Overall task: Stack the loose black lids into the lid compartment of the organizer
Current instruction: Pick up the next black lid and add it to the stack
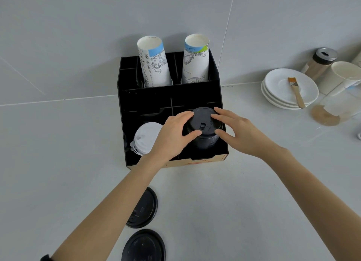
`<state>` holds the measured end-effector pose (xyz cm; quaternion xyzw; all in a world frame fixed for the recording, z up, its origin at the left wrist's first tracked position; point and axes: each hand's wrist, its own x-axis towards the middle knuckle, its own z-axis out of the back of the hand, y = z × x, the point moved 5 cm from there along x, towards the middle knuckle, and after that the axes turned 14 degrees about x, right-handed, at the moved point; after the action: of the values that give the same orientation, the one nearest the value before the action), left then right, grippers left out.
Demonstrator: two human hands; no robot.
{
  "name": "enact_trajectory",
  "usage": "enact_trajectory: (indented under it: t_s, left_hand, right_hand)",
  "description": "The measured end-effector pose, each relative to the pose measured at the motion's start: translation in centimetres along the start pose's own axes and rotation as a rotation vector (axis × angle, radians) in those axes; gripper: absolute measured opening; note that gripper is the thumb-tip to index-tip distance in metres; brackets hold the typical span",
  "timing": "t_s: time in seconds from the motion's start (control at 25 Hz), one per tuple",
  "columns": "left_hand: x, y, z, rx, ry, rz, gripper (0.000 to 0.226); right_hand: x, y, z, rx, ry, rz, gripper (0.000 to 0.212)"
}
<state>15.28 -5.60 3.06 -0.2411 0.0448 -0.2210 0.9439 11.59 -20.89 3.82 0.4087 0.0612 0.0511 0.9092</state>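
A black organizer (218,80) stands on the counter against the wall. In its front right compartment rises a stack of black lids (203,132). My left hand (172,133) grips the left side of the stack's top, thumb at the front and fingers on the rim. On the right side my right hand (234,129) touches the same stack with fingers spread over its top and thumb at its side. One loose black lid (143,210) lies on the counter, partly under my left forearm. Another loose black lid (143,246) lies nearer, at the bottom edge.
White lids (145,137) fill the front left compartment. Two paper cup stacks (154,63) (195,59) stand in the back slots. At the right are stacked white saucers (281,99) with a brush (296,91), a jar (320,63), a white cup and a clear pitcher (340,102).
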Motion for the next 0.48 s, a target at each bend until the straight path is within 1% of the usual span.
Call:
enact_trajectory:
  t_s: [0.2,0.48]
  left_hand:
    - [0.0,0.0,-0.2,0.021,0.007,0.001,0.056]
    - [-1.2,-0.1,0.8,-0.023,0.015,-0.028,0.052]
  right_hand:
    - [-0.4,0.0,-0.5,-0.004,-0.016,-0.019,0.048]
    - [-1.3,1.8,-0.2,0.004,-0.105,0.024,0.050]
